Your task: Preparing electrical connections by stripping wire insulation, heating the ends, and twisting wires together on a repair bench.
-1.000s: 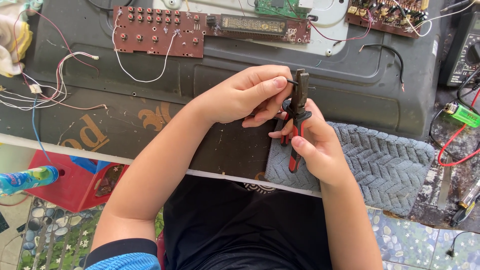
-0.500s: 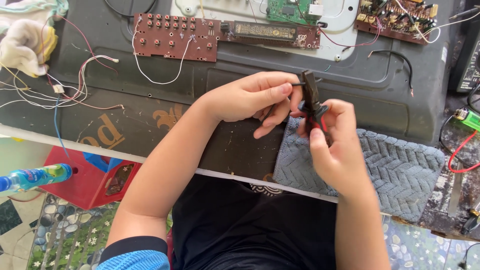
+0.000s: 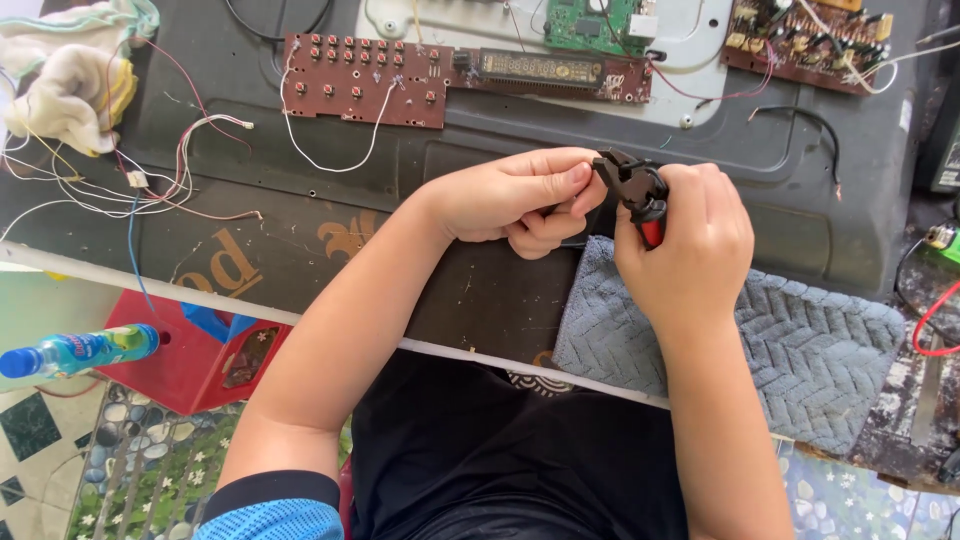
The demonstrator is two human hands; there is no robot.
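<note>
My right hand (image 3: 685, 245) is closed around a pair of pliers (image 3: 632, 188) with red-and-black handles, the black jaws pointing left. My left hand (image 3: 520, 198) pinches something small and dark right at the jaws; what it is stays hidden by the fingers. Both hands hover over the dark worktop (image 3: 300, 240), just above the near corner of a grey knitted cloth (image 3: 800, 340).
A brown button circuit board (image 3: 365, 80) with a display strip, a green board (image 3: 590, 22) and another board (image 3: 810, 40) lie at the back. Loose coloured wires (image 3: 150, 190) and a rag (image 3: 65, 75) lie left. A bottle (image 3: 80, 350) and red box (image 3: 185, 365) sit below the table edge.
The right hand has turned the pliers from upright to lying sideways, jaws toward the left hand, and both hands have shifted up and right. The view has moved slightly.
</note>
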